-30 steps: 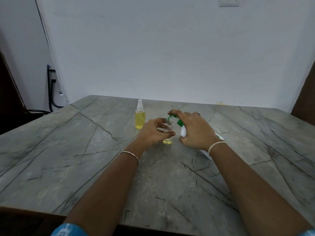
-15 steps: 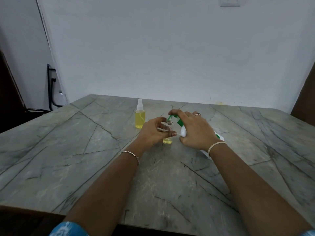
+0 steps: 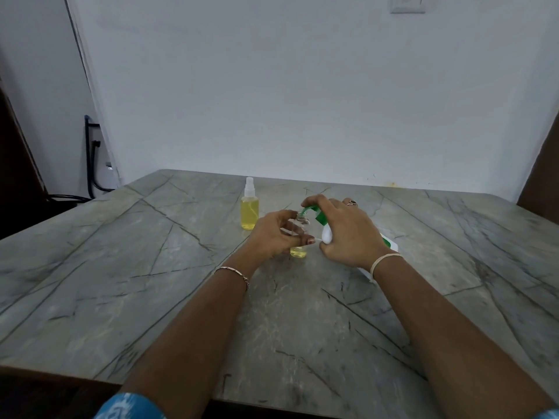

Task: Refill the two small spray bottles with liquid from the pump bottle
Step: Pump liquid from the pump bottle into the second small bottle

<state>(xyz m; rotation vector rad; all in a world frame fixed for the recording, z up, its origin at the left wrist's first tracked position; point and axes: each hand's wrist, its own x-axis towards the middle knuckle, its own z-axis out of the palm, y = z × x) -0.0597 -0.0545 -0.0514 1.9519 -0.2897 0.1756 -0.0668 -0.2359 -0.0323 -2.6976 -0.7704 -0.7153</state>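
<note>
A small clear spray bottle [image 3: 298,251] stands uncapped on the grey stone table [image 3: 151,267], with a little yellow liquid at its bottom. My left hand [image 3: 273,235] wraps around its body. My right hand [image 3: 344,234] grips the white pump bottle [image 3: 327,234], tilted toward me, with a forefinger on its green pump head [image 3: 314,213]. The green spout sits right over the open neck of the small bottle. A second small spray bottle [image 3: 250,208], capped and nearly full of yellow liquid, stands upright behind and to the left.
A white wall rises right behind the table's far edge. Black cables [image 3: 90,164] hang at the left past the table corner. Dark wooden furniture [image 3: 541,176] borders the right side.
Both hands and the bottles stay almost where they were. The yellow level in the held bottle looks much the same.
</note>
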